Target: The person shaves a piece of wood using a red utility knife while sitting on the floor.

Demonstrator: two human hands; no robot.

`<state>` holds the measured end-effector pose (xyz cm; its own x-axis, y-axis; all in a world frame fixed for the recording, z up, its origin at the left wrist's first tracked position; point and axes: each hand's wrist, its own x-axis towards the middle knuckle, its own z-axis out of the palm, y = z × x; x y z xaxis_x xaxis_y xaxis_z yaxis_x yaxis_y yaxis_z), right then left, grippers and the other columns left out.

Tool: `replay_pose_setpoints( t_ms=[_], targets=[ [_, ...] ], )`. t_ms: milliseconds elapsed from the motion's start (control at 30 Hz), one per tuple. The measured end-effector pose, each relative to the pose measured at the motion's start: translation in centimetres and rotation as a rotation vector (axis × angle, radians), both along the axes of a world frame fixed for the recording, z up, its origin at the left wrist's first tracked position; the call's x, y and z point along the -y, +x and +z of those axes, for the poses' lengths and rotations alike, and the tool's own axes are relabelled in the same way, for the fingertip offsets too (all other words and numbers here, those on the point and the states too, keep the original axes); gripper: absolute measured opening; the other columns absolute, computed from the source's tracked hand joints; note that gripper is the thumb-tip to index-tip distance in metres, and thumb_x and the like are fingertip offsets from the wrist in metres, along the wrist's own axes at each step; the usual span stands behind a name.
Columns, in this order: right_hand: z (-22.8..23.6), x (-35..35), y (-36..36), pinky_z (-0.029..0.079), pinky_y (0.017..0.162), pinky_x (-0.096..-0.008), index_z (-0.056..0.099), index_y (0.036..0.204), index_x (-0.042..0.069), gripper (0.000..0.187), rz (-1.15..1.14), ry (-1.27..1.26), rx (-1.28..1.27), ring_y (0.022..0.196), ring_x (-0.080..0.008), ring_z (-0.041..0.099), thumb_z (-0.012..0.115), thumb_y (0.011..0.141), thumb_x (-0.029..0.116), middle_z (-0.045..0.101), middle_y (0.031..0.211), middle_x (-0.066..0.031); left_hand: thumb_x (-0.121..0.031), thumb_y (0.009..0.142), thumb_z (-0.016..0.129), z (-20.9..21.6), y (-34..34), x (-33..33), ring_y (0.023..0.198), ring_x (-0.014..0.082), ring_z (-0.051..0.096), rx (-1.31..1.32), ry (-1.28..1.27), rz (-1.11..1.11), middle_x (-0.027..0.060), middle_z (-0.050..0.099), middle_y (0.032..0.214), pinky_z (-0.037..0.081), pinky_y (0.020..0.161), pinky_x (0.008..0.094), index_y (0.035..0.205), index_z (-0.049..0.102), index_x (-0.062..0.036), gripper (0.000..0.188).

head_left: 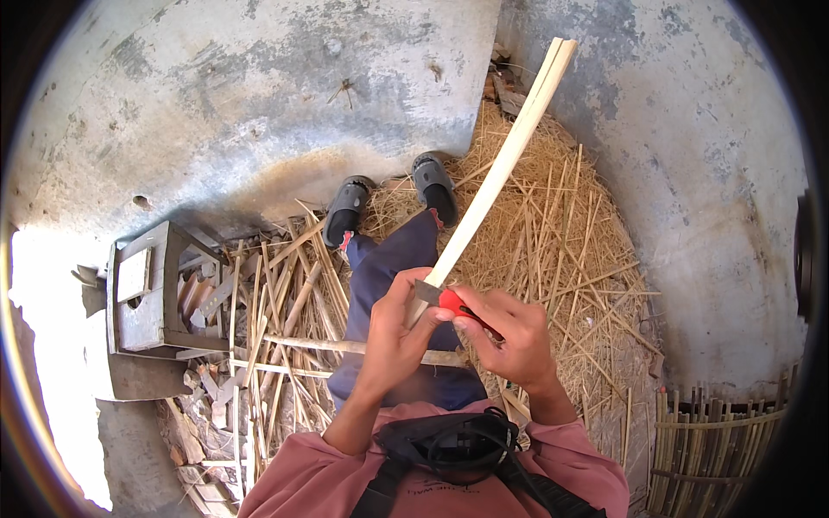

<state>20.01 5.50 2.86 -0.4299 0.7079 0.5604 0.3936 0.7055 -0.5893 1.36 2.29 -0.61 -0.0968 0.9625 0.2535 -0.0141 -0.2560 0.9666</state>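
Note:
A long pale split strip of bamboo or wood (492,183) slants up and to the right, away from my body. My left hand (395,324) is closed round its near end. In my right hand (511,332) is a utility knife (451,300) with a red and black handle. The knife's grey blade lies across the strip close to my left fingers, and my left thumb touches the red part of the handle. A slit runs down the strip from its far end.
Straw and shavings (553,233) cover the floor, with many loose sticks (285,302) at left. A wooden box (160,293) stands at far left. A woven stick panel (717,449) is at lower right. Concrete walls (673,173) surround me; a stick (363,345) lies across my lap.

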Motion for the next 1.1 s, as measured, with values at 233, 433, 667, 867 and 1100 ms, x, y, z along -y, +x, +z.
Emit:
replay_pose_setpoints(
  t_ms=[233, 433, 667, 867, 1100],
  targets=[
    [0.6, 0.5, 0.1, 0.051, 0.052, -0.0352, 0.076, 0.128, 0.003, 0.038, -0.017, -0.037, 0.03, 0.059, -0.023, 0.067, 0.081, 0.09, 0.01, 0.072, 0.082, -0.0117, -0.01, 0.1, 0.076, -0.2, -0.1, 0.2, 0.083, 0.0058, 0.059, 0.018, -0.033, -0.021, 0.0036, 0.073, 0.094, 0.048, 0.072, 0.0238, 0.13, 0.06, 0.0027, 0.036],
    [0.1, 0.4, 0.0, 0.049, 0.05, -0.0359, 0.075, 0.132, 0.006, 0.041, -0.027, -0.002, 0.049, 0.056, -0.0218, 0.064, 0.079, 0.092, 0.011, 0.068, 0.08, -0.0083, -0.009, 0.1, 0.076, -0.2, 0.0, 0.2, 0.079, 0.0044, 0.057, 0.017, -0.059, -0.015, 0.0027, 0.072, 0.089, 0.047, 0.069, 0.0235, 0.127, 0.06, 0.0022, 0.034],
    [-0.1, 0.5, -0.1, 0.048, 0.05, -0.0362, 0.073, 0.136, 0.007, 0.042, -0.051, 0.01, 0.049, 0.056, -0.0207, 0.063, 0.078, 0.094, 0.012, 0.067, 0.079, -0.0061, -0.011, 0.099, 0.078, -0.2, 0.2, -0.1, 0.075, 0.0044, 0.056, -0.044, -0.033, 0.049, 0.0029, 0.07, 0.083, 0.046, 0.066, 0.0248, 0.118, 0.064, 0.0016, 0.027],
    [-0.1, 0.4, -0.2, 0.049, 0.05, -0.0354, 0.074, 0.135, 0.008, 0.042, -0.075, 0.039, 0.062, 0.057, -0.0207, 0.063, 0.078, 0.093, 0.011, 0.069, 0.081, -0.0061, -0.015, 0.099, 0.079, -0.3, 0.2, -0.1, 0.07, 0.0055, 0.047, -0.121, -0.067, 0.077, 0.0036, 0.061, 0.073, 0.042, 0.06, 0.0274, 0.103, 0.063, 0.001, 0.023],
    [-0.3, 0.1, 0.0, 0.049, 0.05, -0.0355, 0.075, 0.135, 0.01, 0.042, -0.106, 0.081, 0.103, 0.057, -0.0207, 0.063, 0.08, 0.093, 0.014, 0.069, 0.081, -0.0044, -0.023, 0.097, 0.083, 0.6, 0.4, 0.0, 0.062, 0.0053, 0.039, -0.241, -0.13, 0.137, 0.0019, 0.053, 0.064, 0.035, 0.051, 0.0292, 0.088, 0.056, -0.0007, 0.036]
  ],
)
